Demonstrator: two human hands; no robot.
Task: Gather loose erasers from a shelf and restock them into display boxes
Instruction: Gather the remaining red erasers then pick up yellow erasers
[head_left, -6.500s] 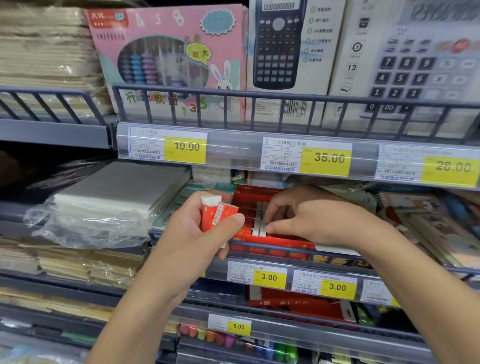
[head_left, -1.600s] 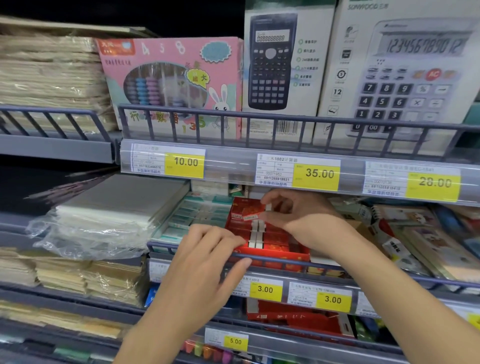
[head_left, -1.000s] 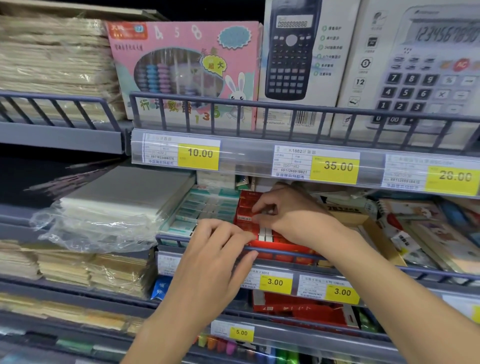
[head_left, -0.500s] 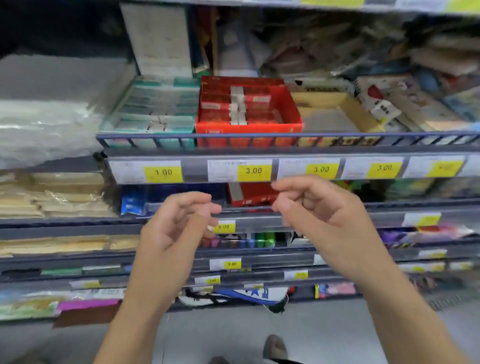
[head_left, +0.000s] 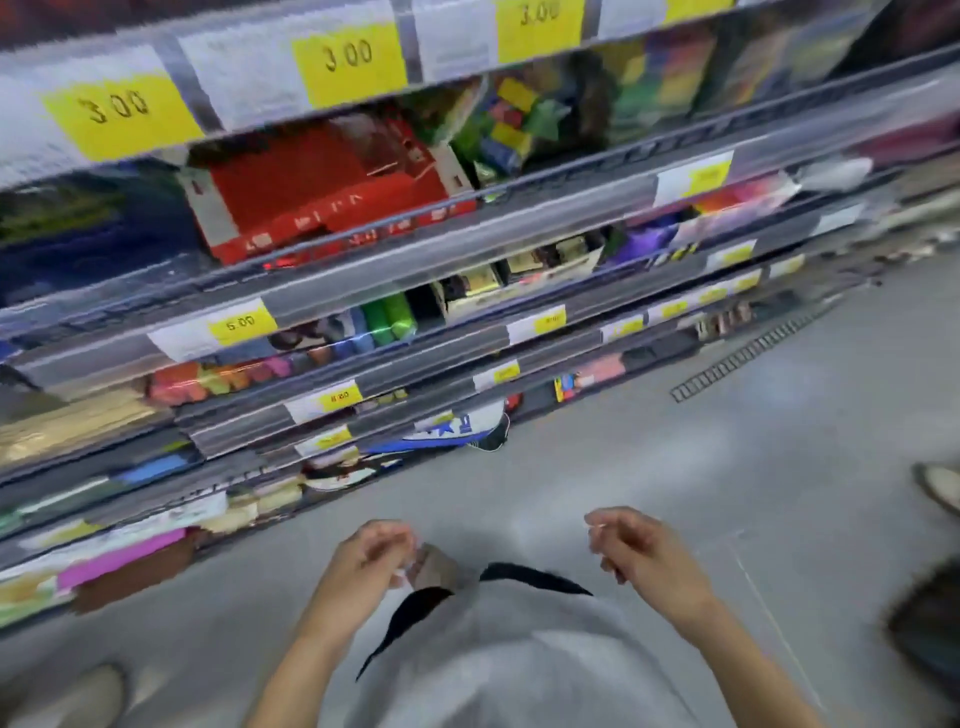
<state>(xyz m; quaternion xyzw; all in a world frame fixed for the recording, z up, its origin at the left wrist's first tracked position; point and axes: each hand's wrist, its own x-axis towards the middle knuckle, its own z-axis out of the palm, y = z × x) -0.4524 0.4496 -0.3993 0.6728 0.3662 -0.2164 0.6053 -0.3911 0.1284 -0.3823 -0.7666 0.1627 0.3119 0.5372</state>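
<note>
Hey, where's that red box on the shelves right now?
The red box sits upper left of centre in the head view, on the shelf just below the yellow 3.00 price tags, left of some green and yellow packs.

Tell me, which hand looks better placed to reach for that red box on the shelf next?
Probably the left hand. It hangs below the red box, which sits on the upper left shelf. The right hand hangs farther right and would have to cross over. Both hands look empty with loosely curled fingers, so neither is busy.
</note>
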